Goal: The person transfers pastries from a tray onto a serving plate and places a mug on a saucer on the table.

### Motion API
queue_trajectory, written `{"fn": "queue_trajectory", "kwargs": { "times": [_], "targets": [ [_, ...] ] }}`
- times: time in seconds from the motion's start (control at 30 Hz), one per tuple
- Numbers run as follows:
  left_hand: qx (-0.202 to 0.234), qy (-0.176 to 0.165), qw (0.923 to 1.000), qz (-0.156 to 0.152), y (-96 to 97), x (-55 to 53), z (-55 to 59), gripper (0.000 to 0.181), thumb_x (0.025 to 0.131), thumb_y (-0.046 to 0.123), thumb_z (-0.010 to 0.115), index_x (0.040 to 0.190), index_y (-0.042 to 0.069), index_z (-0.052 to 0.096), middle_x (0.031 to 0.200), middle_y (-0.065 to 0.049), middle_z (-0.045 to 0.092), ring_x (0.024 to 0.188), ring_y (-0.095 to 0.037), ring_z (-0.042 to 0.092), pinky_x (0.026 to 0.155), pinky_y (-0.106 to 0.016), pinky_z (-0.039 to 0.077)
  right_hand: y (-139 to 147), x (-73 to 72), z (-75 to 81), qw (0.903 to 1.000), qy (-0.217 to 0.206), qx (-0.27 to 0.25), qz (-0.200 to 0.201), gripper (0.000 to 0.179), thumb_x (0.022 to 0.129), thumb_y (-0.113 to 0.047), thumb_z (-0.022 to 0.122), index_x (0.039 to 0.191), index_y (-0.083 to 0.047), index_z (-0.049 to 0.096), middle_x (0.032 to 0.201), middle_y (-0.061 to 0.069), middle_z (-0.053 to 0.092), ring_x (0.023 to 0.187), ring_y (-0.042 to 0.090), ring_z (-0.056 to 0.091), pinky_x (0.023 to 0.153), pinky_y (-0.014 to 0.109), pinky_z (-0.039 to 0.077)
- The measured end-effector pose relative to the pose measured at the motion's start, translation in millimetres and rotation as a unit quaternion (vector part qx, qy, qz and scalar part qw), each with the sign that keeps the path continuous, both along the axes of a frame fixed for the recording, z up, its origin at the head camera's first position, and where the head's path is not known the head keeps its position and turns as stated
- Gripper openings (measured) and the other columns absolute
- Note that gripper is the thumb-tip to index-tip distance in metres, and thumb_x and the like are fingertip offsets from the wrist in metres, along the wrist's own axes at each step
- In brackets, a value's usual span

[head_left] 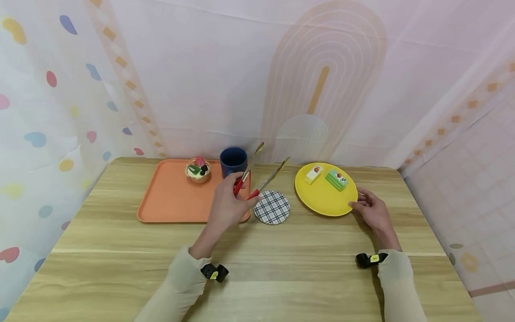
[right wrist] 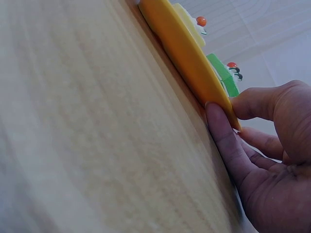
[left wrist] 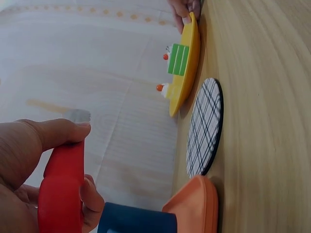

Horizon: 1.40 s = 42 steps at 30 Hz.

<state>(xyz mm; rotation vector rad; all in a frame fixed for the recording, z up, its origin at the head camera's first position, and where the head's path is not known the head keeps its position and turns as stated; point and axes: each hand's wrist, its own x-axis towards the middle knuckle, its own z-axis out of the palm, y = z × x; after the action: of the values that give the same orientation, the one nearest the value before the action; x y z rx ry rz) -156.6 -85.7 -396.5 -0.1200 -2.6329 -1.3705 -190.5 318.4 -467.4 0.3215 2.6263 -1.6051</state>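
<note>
My left hand [head_left: 228,202] grips a pair of tongs [head_left: 239,187] with red handles, their two metal arms spread apart and pointing away. Nothing sits between the tong tips. In the left wrist view, the thumb lies along the red handle [left wrist: 60,189]. On the right, my right hand [head_left: 374,212] pinches the rim of a yellow plate [head_left: 322,201], thumb and fingers on either side of the edge in the right wrist view. The plate bears a small pale yellow-and-white toy cake [head_left: 313,174] and a green toy cake slice [head_left: 336,180].
An orange tray [head_left: 173,201] lies to the left, with a toy fruit tart [head_left: 197,170] and a dark blue mug [head_left: 233,162] on it. Between tray and plate is a round plaid coaster [head_left: 272,207]. A patterned cloth [head_left: 225,80] hangs behind the wooden table [head_left: 277,264].
</note>
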Motion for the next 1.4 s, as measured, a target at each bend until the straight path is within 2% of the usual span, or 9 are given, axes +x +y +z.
{"fn": "queue_trajectory", "kwargs": {
  "times": [0.33, 0.57, 0.83, 1.13, 1.4],
  "targets": [
    [0.013, 0.007, 0.9997, 0.018, -16.9, 2.4, 1.3, 0.065, 0.078, 0.024, 0.090, 0.132, 0.008, 0.057, 0.094, -0.009, 0.057, 0.071, -0.022, 0.051, 0.063, -0.032, 0.041, 0.6, 0.7, 0.4, 1.0000, 0.003, 0.001, 0.002, 0.064, 0.099, -0.013, 0.067, 0.157, -0.007, 0.039, 0.140, 0.023, 0.054, 0.089, -0.007, 0.058, 0.078, 0.014, 0.055],
    [0.004, 0.009, 0.9995, 0.031, -29.8, 2.3, 0.5, 0.066, 0.079, 0.024, 0.090, 0.134, 0.006, 0.057, 0.103, -0.013, 0.063, 0.075, -0.024, 0.054, 0.064, -0.033, 0.044, 1.3, 0.5, -0.1, 1.0000, 0.004, -0.001, 0.006, 0.065, 0.099, -0.015, 0.068, 0.157, -0.007, 0.039, 0.140, 0.022, 0.055, 0.089, -0.007, 0.058, 0.078, 0.014, 0.055],
    [-0.006, -0.002, 0.9991, 0.042, -44.5, 4.9, -0.3, 0.070, 0.080, 0.025, 0.089, 0.139, 0.006, 0.055, 0.099, -0.015, 0.058, 0.068, -0.021, 0.054, 0.059, -0.031, 0.043, 1.0, 0.1, 0.3, 0.9999, 0.005, -0.003, 0.009, 0.065, 0.099, -0.015, 0.068, 0.157, -0.007, 0.039, 0.140, 0.023, 0.055, 0.089, -0.007, 0.059, 0.078, 0.015, 0.056],
    [-0.016, -0.020, 0.9976, 0.064, -56.7, 7.4, 1.3, 0.079, 0.081, 0.027, 0.089, 0.145, 0.005, 0.050, 0.105, -0.016, 0.060, 0.071, -0.023, 0.056, 0.060, -0.031, 0.045, 1.0, 0.2, 0.6, 1.0000, 0.001, -0.001, 0.008, 0.065, 0.099, -0.015, 0.067, 0.157, -0.006, 0.039, 0.141, 0.024, 0.054, 0.089, -0.007, 0.059, 0.078, 0.014, 0.055],
    [-0.030, -0.015, 0.9962, 0.080, -67.9, 7.1, 2.3, 0.072, 0.081, 0.028, 0.088, 0.139, 0.004, 0.053, 0.111, -0.016, 0.061, 0.073, -0.024, 0.058, 0.059, -0.030, 0.044, 1.2, -0.1, 0.2, 0.9999, 0.001, 0.007, 0.007, 0.064, 0.099, -0.016, 0.068, 0.156, -0.007, 0.040, 0.141, 0.023, 0.055, 0.089, -0.007, 0.058, 0.077, 0.012, 0.053]
  ]
}}
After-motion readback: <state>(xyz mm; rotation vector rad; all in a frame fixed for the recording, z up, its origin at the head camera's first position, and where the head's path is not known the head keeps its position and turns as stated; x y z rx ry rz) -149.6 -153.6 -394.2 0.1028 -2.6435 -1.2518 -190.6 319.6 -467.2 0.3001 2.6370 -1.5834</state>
